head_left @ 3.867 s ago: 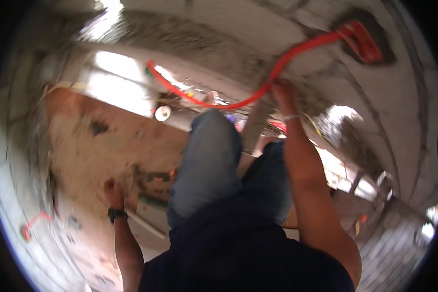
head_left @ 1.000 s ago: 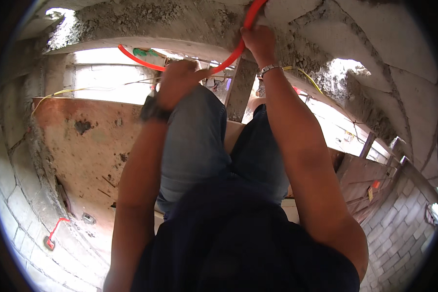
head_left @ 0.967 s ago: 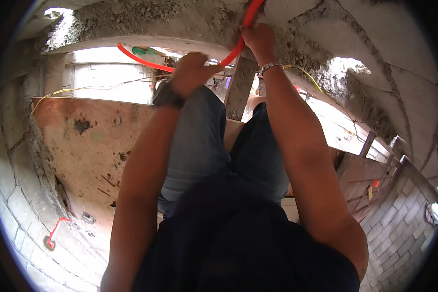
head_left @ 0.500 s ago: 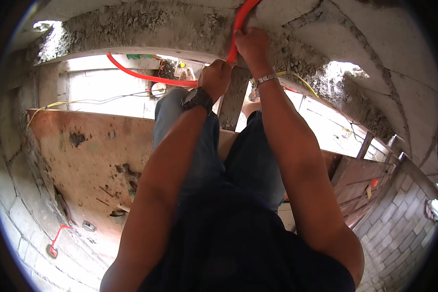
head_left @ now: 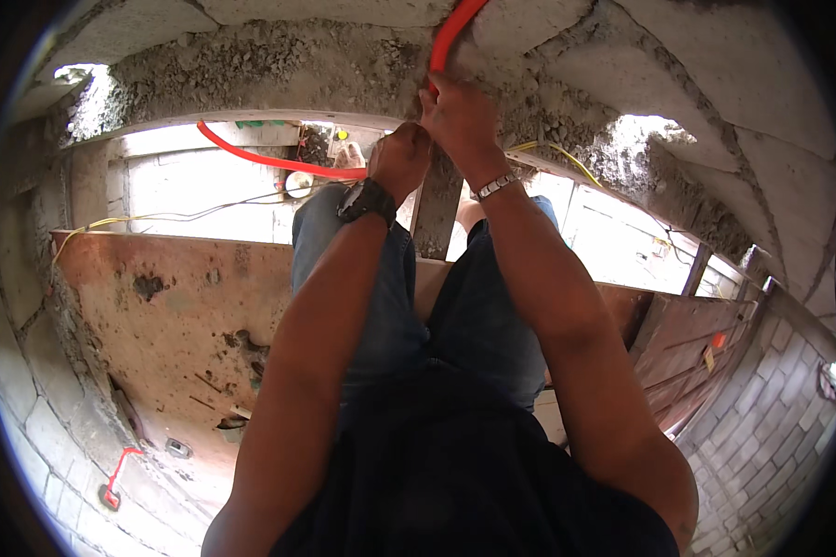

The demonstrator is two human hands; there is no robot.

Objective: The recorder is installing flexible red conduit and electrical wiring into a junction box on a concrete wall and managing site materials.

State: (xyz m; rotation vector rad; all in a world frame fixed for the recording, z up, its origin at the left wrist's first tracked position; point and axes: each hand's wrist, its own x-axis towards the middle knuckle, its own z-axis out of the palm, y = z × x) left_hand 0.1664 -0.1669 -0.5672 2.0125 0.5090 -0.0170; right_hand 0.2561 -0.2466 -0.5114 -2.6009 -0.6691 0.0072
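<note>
A bright orange-red flexible conduit (head_left: 450, 43) comes down from the top of the view, in front of a rough concrete beam (head_left: 279, 70). My right hand (head_left: 460, 119), its wrist in a metal band, is closed around this upper stretch. Just below and to the left, my left hand (head_left: 401, 160), with a dark watch on the wrist, is closed close beside it. From my left fist the conduit's other stretch (head_left: 279, 162) curves away to the left. Between the hands the conduit is hidden by my fingers, so whether it is one piece cannot be seen.
My jeans-covered knees straddle a narrow upright post (head_left: 437, 218). A stained wooden board (head_left: 176, 316) stretches across the left, with yellow and dark wires (head_left: 158, 217) over its far edge. Block walls stand at both sides. Another red conduit end (head_left: 116, 473) sticks out at lower left.
My right hand has come down and left, nearer my left hand, which has shifted slightly. Both stay closed. The whole view has also shifted a little.
</note>
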